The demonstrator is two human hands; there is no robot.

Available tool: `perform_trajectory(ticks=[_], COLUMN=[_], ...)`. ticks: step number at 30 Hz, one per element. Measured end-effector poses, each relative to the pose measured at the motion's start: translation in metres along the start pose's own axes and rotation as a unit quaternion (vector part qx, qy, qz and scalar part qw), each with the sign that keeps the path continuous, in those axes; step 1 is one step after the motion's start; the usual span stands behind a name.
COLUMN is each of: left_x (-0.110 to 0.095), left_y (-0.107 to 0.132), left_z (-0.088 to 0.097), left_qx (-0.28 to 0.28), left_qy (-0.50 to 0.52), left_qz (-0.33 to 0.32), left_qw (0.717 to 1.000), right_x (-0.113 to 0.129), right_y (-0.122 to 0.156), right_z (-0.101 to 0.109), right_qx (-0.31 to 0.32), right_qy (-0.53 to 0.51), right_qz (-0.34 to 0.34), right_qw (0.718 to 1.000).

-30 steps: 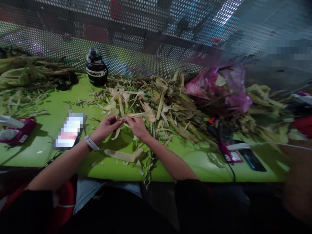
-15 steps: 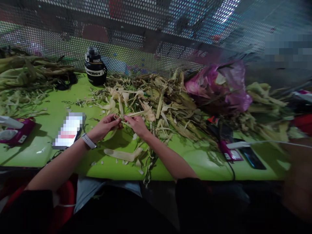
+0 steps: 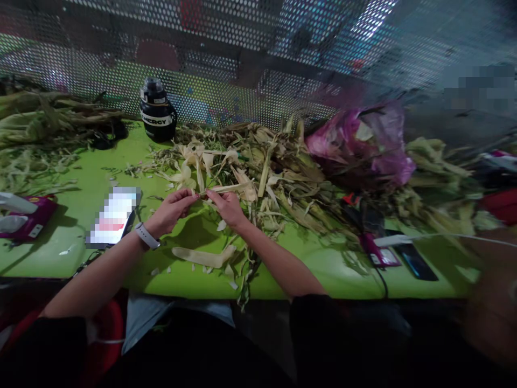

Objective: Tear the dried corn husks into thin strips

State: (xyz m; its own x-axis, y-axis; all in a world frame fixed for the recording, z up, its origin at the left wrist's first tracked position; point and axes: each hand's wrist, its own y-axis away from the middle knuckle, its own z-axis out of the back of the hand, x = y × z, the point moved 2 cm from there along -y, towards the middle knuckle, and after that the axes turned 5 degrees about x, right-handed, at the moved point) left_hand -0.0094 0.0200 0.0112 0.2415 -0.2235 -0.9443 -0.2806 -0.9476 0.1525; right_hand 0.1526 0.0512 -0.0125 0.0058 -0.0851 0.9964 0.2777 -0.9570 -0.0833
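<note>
Husk strip between hands, pinched by both.

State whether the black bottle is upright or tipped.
Upright: the bottle stands on the green table, its lid at the top.

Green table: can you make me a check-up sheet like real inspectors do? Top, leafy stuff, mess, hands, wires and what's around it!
Surface: green table, sprinkled with small scraps.
Leafy things: pale strip at the fingertips; husk pile behind; bent pale piece near the front edge.
Clutter: black bottle, lit phone, dark phone, pink bag.
Hands: left hand and right hand, close together, both pinching.
Cables: white cable from the purple block at right; black cable reaching the front edge.
Surroundings: perforated screen behind.
Damage: nothing seen.
</note>
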Motion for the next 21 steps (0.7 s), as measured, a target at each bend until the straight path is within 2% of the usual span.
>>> perform_trajectory(ticks=[5,13,17,21], left_x=[0.005,0.010,0.012,0.015], left_y=[-0.003,-0.006,-0.006,-0.006], left_z=[0.001,0.003,0.003,0.002], left_qx=[-0.013,-0.011,-0.032,-0.040], left_qy=[0.013,-0.010,-0.065,-0.126], left_qz=[-0.012,-0.016,-0.074,-0.118], left_qw=[1.000,1.000,0.995,0.984], right_x=[0.001,0.000,-0.008,-0.015], right_y=[0.000,-0.002,-0.004,-0.005], right_z=[-0.002,-0.001,-0.003,-0.006], right_qx=[0.010,0.096,0.057,0.048], right_qy=[-0.029,-0.009,-0.041,-0.048], right_qz=[-0.017,-0.036,-0.009,0.013], right_qw=[0.999,0.995,0.998,0.998])
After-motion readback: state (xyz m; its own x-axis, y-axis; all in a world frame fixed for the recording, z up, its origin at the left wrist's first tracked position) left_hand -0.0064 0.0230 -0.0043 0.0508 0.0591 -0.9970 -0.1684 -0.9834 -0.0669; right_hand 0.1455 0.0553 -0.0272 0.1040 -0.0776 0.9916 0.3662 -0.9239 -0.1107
